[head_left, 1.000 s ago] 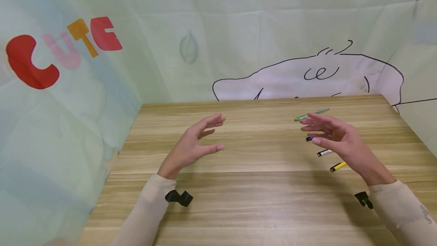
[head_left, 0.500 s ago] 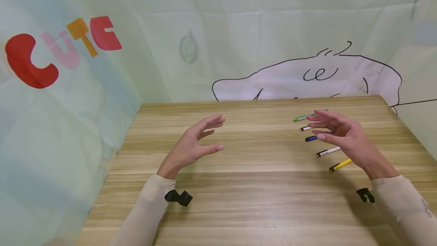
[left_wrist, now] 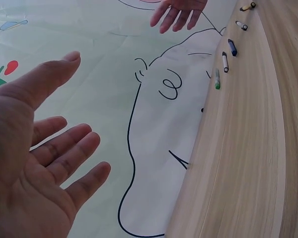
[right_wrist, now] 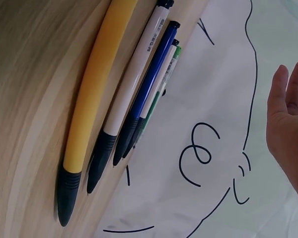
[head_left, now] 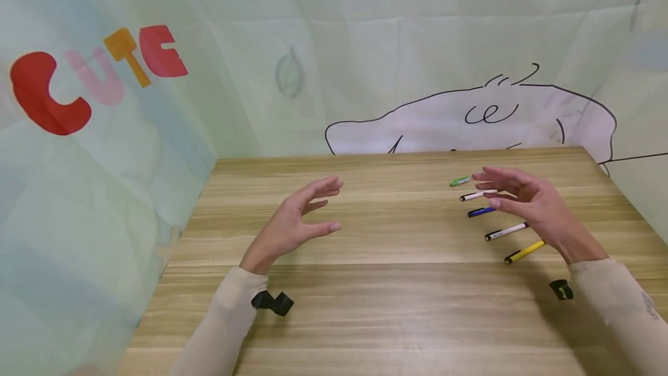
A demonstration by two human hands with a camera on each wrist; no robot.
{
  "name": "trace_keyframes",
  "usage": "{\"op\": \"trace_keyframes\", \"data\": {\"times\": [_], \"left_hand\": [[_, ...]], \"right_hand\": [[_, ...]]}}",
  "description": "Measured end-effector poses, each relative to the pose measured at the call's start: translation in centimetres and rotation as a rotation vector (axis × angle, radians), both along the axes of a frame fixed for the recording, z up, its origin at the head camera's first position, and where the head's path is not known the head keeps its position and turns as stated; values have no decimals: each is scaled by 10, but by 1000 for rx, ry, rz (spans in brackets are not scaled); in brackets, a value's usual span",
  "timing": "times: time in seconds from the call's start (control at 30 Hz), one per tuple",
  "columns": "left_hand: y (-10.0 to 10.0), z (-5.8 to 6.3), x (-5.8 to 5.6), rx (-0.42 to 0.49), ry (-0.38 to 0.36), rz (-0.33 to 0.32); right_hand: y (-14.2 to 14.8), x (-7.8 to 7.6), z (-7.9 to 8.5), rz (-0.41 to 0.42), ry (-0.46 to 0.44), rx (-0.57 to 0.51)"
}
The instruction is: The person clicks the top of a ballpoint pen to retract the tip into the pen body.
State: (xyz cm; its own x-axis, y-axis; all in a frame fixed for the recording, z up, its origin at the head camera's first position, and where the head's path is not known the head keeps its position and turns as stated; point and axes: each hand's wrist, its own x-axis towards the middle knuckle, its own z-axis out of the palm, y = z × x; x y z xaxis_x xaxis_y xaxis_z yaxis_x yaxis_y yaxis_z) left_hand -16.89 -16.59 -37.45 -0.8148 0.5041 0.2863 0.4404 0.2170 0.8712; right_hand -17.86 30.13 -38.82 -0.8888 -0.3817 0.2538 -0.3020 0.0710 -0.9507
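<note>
In the head view my left hand [head_left: 292, 222] hovers over the left half of the wooden table [head_left: 365, 306], fingers loosely bent, thumb apart and nothing between them. My right hand [head_left: 537, 208] is held in much the same way above a row of pens at the right, and it holds nothing. From near to far lie a yellow pen [head_left: 524, 253], a white pen [head_left: 507, 231], a blue pen [head_left: 482, 212], a second white pen [head_left: 476, 195] and a green pen [head_left: 460, 181]. The right hand hides the far ends of some of them. Black tips show in the right wrist view.
A pale printed cloth [head_left: 365, 74] stands as a wall behind the table and along its left side, with red, pink and orange letters on the left. Each sleeve has a small black piece [head_left: 273, 302] at the cuff.
My right hand has shifted a little to the right, so more of the yellow, white and blue pens shows. The left hand stays almost where it was. The pens have not moved.
</note>
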Motion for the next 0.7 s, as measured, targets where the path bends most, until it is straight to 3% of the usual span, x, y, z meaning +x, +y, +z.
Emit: {"op": "trace_keyframes", "data": {"times": [0.7], "left_hand": [[-1, -3, -2, 8, -7, -10]], "right_hand": [[15, -23, -3, -125, -9, 231]]}}
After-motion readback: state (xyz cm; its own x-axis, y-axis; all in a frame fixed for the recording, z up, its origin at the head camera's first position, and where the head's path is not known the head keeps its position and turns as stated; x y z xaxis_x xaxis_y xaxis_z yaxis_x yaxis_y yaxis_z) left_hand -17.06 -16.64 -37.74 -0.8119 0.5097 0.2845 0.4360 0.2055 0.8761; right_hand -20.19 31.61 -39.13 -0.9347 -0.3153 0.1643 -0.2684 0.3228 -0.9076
